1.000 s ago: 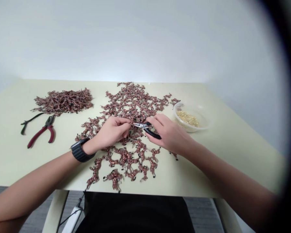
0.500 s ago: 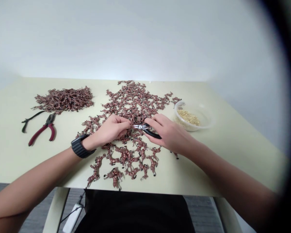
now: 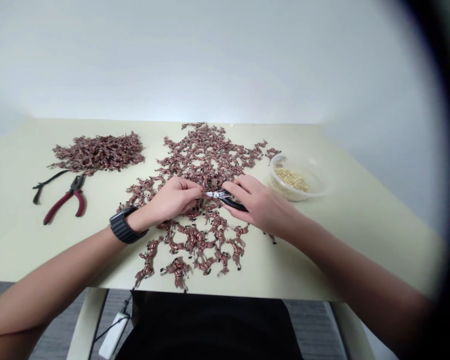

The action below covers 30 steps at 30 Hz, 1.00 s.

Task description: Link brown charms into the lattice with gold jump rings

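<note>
My right hand is wrapped round the black handles of small pliers, whose silver jaws point left. My left hand, with a dark watch on its wrist, is closed in a pinch at the jaw tips. What sits between its fingertips is too small and hidden to make out. Below and around both hands lie many small brown animal figures, horse-like in shape, spread over the middle of the table.
A dense heap of the same figures lies at the back left. In front of it are red-handled pliers and a thin black tool or strap. At right stands a clear round tub with small gold pieces. The pale table meets a wall.
The pliers' handles look very slightly shifted in my right hand. Both hands stay in the same place, and the figures lie as before.
</note>
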### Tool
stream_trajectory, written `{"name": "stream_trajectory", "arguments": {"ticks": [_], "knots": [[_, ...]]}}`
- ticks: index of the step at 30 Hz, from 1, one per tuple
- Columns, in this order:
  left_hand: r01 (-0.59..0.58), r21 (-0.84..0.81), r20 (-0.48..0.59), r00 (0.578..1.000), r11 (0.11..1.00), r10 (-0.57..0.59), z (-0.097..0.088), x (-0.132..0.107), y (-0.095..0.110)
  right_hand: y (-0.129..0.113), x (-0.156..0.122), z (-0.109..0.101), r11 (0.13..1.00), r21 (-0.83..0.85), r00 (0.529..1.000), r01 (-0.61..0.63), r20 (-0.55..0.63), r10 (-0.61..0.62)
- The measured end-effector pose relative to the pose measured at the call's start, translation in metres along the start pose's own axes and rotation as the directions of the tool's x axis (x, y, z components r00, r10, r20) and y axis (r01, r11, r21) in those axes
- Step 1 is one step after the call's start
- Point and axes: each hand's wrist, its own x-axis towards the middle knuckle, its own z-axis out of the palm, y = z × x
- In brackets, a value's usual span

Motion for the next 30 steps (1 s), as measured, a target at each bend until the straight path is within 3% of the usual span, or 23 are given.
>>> {"name": "stream_trajectory", "arguments": {"ticks": [30], "knots": [[0.035,-0.004,0.016,0.999,0.999,-0.035,0.0012,-0.0014,0.0018,-0.0024,-0.0003,-0.0003,0.999,0.038,1.0,0.009,0.002,-0.009]]}}
